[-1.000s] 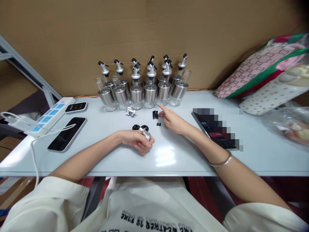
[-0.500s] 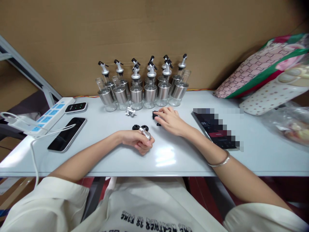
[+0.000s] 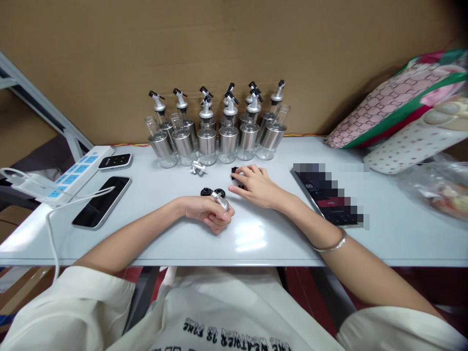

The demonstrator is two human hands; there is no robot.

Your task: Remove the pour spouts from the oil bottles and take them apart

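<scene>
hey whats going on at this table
A person sits at a pale table. Their left hand grips a small silver spout and rests beside two round black pieces. Their right hand is down on a cluster of small black parts, fingertips curled over them; whether one is pinched cannot be seen. Behind stands a group of glass and steel bottles fitted with spouts, and a loose silver spout lies in front of them.

Left hand (image 3: 206, 212) curled tight, right hand (image 3: 258, 187) palm down, fingers (image 3: 237, 190) bent
</scene>
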